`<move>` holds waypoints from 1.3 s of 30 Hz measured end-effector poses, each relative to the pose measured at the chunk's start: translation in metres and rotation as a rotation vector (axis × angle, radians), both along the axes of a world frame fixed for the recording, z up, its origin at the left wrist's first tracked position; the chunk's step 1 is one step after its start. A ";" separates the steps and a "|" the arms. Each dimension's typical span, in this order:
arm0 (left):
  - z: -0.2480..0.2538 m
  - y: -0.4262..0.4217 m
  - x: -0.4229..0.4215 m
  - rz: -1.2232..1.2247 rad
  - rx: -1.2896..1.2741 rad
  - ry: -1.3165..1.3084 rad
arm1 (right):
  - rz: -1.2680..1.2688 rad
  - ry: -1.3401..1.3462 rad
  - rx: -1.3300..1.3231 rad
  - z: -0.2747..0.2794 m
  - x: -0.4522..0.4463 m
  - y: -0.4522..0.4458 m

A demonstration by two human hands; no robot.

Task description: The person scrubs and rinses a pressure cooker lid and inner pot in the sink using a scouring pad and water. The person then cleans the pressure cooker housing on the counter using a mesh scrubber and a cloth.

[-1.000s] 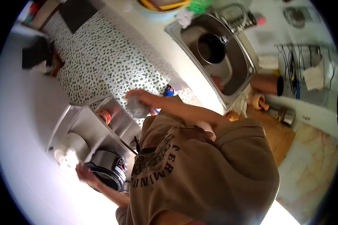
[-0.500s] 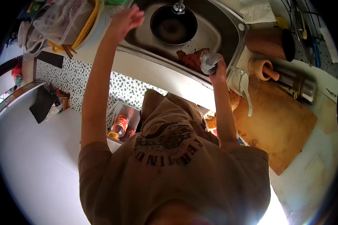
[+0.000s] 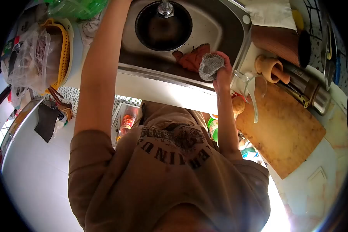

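Note:
My right hand (image 3: 223, 71) is closed around a grey mesh scouring pad (image 3: 211, 66), above the near right side of the steel sink (image 3: 216, 25). Just behind the pad, a reddish-brown cloth (image 3: 191, 58) lies crumpled in the basin. A round black pan (image 3: 164, 33) rests in the sink under the faucet (image 3: 165, 8). My left forearm reaches up along the sink's left side, and the hand itself is beyond the top edge of the view.
On the right are a wooden cutting board (image 3: 286, 131), a mortar with pestle (image 3: 268, 69), a steel flask (image 3: 319, 98) and a clear cup (image 3: 261, 83) with a pale spoon (image 3: 252, 101). A yellow basket (image 3: 65, 58) with plastic bags stands left, near green plastic (image 3: 79, 8).
My left hand has moved up and out of view. My right hand still holds the scouring pad, slightly turned. The camera view has shifted, so the sink appears a little further left.

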State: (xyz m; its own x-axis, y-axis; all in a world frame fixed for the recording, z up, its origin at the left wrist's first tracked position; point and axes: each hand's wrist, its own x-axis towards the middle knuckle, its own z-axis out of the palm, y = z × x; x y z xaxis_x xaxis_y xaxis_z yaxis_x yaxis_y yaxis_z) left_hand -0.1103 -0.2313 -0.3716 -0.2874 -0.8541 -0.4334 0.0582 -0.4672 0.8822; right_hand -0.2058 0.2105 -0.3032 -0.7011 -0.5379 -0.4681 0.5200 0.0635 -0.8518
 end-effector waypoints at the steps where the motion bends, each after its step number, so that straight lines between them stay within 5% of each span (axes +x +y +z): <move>1: -0.018 -0.002 0.010 0.041 0.068 0.218 | 0.064 0.011 -0.010 -0.001 0.003 -0.007; 4: 0.006 0.058 0.033 0.052 -0.037 0.655 | 0.110 0.039 0.015 -0.015 0.010 -0.048; 5: 0.001 0.067 0.043 -0.012 -0.092 0.381 | 0.108 0.033 0.057 -0.013 0.015 -0.062; 6: 0.029 0.102 0.036 0.048 0.058 0.499 | 0.102 0.032 0.059 -0.016 0.018 -0.071; 8: -0.005 0.134 0.023 -0.079 0.277 0.401 | -0.023 -0.056 -0.030 -0.021 0.023 -0.086; 10: -0.070 0.150 -0.007 -0.074 0.591 0.573 | -0.166 -0.198 -0.021 -0.009 0.033 -0.091; 11: -0.080 0.157 -0.020 -0.155 0.593 0.734 | -0.299 -0.350 -0.020 -0.006 0.034 -0.095; 12: -0.096 0.166 -0.032 -0.199 0.699 0.878 | -0.231 -0.199 0.073 -0.025 0.034 -0.085; 13: -0.051 0.170 -0.045 -0.082 0.968 0.888 | -0.216 -0.190 0.078 -0.021 0.035 -0.085; 15: -0.098 0.172 -0.082 -0.589 1.058 1.568 | -0.128 -0.249 0.062 -0.011 0.040 -0.087; 16: -0.095 0.170 -0.084 -0.583 1.055 1.569 | -0.183 -0.270 0.090 -0.025 0.041 -0.085; 19: -0.097 0.163 -0.066 -0.779 0.827 1.337 | -0.206 -0.362 0.245 -0.016 0.045 -0.120; 20: -0.107 0.171 -0.049 -0.366 0.710 1.087 | -0.035 -0.331 0.181 -0.042 0.043 -0.118; 22: -0.064 0.164 -0.002 -0.355 -0.032 0.103 | 0.457 0.190 0.247 -0.074 0.034 -0.142; 23: -0.018 0.153 0.031 -0.677 -0.635 -0.629 | 0.519 0.427 0.353 -0.085 0.032 -0.157; 25: -0.005 0.145 0.079 -0.535 -1.006 -0.642 | 0.600 0.982 0.455 -0.129 0.021 -0.180; 26: -0.008 0.145 0.088 -0.549 -1.012 -0.648 | 0.580 0.890 0.506 -0.188 0.023 -0.182; 28: -0.034 0.156 0.109 -0.397 -0.655 -0.809 | 1.032 0.784 0.923 -0.126 0.060 -0.205; 29: -0.077 0.161 0.116 -0.397 -0.398 -0.576 | 1.024 0.785 0.919 -0.146 0.076 -0.207; 31: -0.021 0.180 0.095 -0.253 -0.101 -0.410 | 0.767 1.736 0.592 -0.206 0.103 -0.192; 32: -0.013 0.182 0.091 -0.207 -0.012 -0.406 | 1.108 1.855 0.689 -0.187 0.080 -0.191; 33: -0.017 0.188 0.095 -0.208 0.003 -0.405 | 1.125 1.848 0.696 -0.190 0.063 -0.184; 35: -0.027 0.182 0.089 -0.101 0.102 -0.193 | 1.029 0.760 0.595 -0.191 0.023 -0.204; 37: -0.026 0.185 0.077 0.097 0.252 -0.072 | 1.046 0.655 0.609 -0.178 0.046 -0.201; 39: -0.017 0.186 0.072 0.171 0.334 -0.056 | 1.222 0.970 0.761 -0.194 0.083 -0.200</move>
State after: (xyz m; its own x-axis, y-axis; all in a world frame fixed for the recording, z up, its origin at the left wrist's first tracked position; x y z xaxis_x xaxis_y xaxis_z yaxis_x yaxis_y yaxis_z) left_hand -0.0384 -0.0456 -0.3885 -0.1208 -0.6967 -0.7072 0.1162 -0.7174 0.6869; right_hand -0.1232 0.0103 -0.4972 -0.2477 -0.8059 -0.5377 -0.7709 0.5001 -0.3945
